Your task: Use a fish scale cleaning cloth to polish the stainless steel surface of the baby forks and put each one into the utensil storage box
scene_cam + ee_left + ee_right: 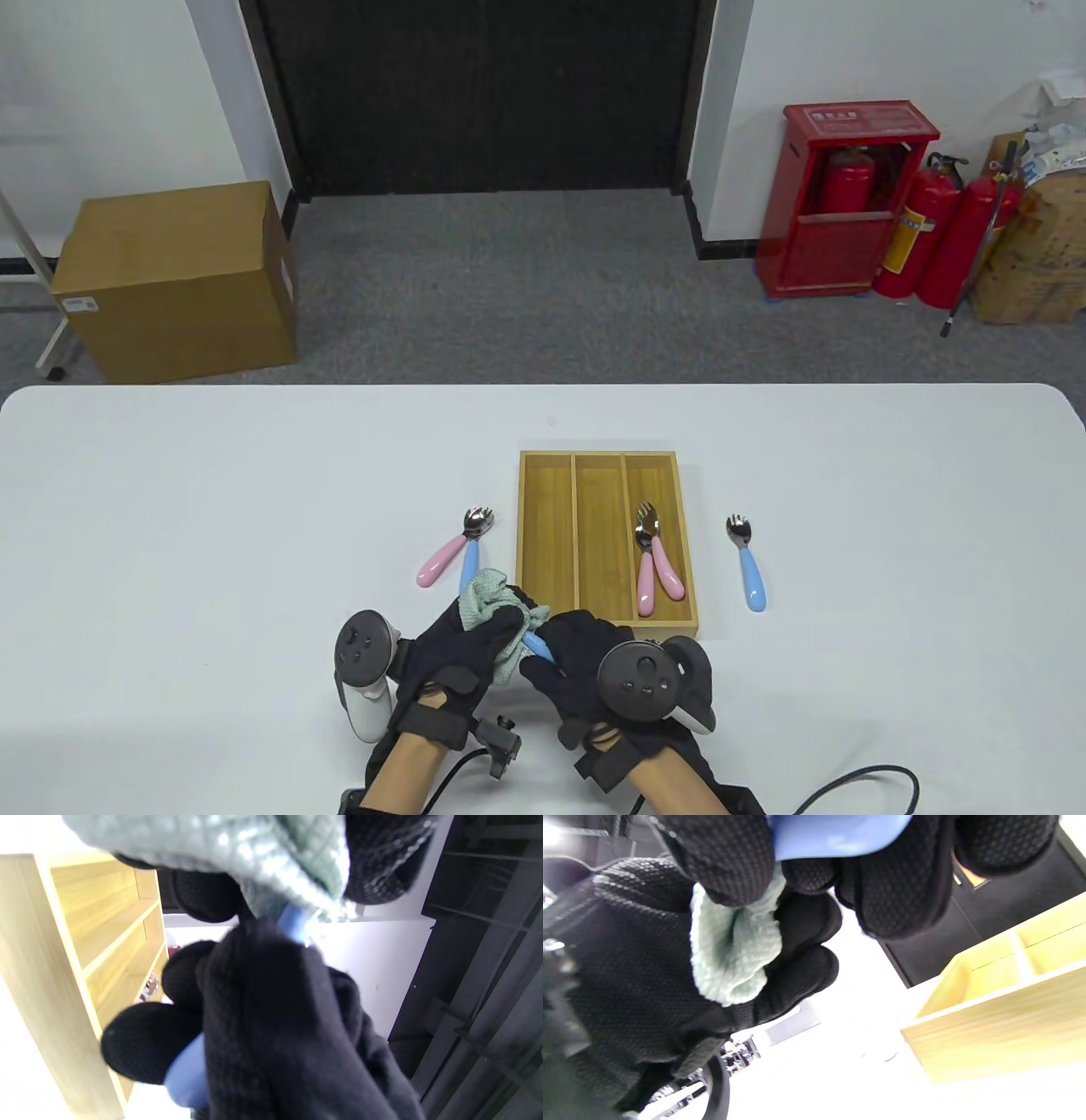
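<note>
Your right hand [585, 658] pinched the blue fork [536, 645] by its handle, steadying it, while your left hand [471, 649] curled the cloth [492, 604] around its head beyond your fingertips to polish.

**Tight at the box, open at the edges**

Both hands [526, 654] bunched just short of the box [607, 630], its near wall right ahead. Left and middle slots lie bare; two forks [652, 560] fill the right slot. Two forks [458, 552] crowd the box's left flank, a blue fork [747, 560] its right. Bare desk [170, 526] spreads wide on both sides.
</note>
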Demonstrator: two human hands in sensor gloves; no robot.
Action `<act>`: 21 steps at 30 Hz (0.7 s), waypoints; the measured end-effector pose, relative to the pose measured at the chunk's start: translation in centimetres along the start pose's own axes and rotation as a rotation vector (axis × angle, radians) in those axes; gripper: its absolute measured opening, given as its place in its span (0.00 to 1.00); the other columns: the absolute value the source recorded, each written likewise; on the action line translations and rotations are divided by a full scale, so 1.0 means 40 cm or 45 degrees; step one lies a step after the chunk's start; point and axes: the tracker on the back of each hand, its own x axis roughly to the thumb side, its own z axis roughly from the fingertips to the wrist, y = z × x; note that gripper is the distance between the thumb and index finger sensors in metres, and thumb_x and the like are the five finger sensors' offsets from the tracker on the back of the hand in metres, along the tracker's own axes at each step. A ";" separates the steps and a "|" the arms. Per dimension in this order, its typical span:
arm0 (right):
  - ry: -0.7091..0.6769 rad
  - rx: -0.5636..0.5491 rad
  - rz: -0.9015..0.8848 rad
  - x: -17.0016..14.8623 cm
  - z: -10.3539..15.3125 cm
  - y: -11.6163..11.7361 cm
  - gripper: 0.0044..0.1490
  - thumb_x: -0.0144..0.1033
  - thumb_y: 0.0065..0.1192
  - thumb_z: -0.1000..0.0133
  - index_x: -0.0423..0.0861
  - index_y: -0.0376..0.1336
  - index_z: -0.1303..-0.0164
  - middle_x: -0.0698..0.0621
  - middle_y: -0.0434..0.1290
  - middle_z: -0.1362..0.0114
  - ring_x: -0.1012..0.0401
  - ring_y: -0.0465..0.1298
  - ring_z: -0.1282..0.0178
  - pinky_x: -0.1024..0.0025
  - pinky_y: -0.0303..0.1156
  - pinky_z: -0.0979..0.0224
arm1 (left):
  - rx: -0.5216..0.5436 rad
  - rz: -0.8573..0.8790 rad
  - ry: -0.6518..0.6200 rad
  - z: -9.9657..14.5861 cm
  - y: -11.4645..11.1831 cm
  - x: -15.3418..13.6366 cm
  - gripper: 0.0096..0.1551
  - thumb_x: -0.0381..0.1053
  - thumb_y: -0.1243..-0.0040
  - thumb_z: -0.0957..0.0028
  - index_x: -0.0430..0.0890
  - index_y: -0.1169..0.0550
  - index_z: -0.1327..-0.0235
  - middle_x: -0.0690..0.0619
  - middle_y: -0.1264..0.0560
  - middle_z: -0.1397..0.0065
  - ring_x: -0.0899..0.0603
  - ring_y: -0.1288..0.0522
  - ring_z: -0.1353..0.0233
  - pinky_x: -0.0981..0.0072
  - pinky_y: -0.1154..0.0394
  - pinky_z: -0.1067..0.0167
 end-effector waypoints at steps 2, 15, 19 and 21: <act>0.006 -0.018 0.040 -0.004 0.001 -0.007 0.28 0.42 0.70 0.53 0.40 0.69 0.49 0.35 0.72 0.38 0.46 0.81 0.54 0.37 0.71 0.45 | 0.000 -0.126 -0.054 -0.003 0.006 0.016 0.25 0.61 0.27 0.52 0.55 0.18 0.42 0.54 0.14 0.41 0.45 0.15 0.40 0.43 0.27 0.35; -0.115 0.065 0.291 -0.013 0.010 0.005 0.24 0.38 0.69 0.54 0.44 0.72 0.50 0.37 0.75 0.40 0.45 0.79 0.55 0.36 0.70 0.48 | -0.068 -0.835 -0.285 0.013 -0.002 0.054 0.23 0.58 0.28 0.53 0.52 0.14 0.47 0.51 0.12 0.47 0.41 0.14 0.45 0.39 0.26 0.38; -0.114 0.121 0.170 -0.022 0.008 0.019 0.25 0.40 0.67 0.53 0.43 0.71 0.49 0.36 0.76 0.42 0.47 0.81 0.58 0.38 0.72 0.51 | -0.060 -0.613 -0.226 0.013 0.011 0.030 0.24 0.58 0.27 0.55 0.53 0.14 0.46 0.51 0.12 0.46 0.41 0.14 0.44 0.39 0.26 0.38; -0.096 0.151 0.020 -0.028 0.006 0.025 0.25 0.41 0.66 0.53 0.42 0.71 0.49 0.35 0.76 0.43 0.48 0.81 0.60 0.39 0.73 0.52 | -0.058 -0.417 -0.190 0.010 0.016 0.017 0.24 0.58 0.27 0.55 0.54 0.14 0.46 0.51 0.12 0.44 0.41 0.14 0.43 0.39 0.27 0.38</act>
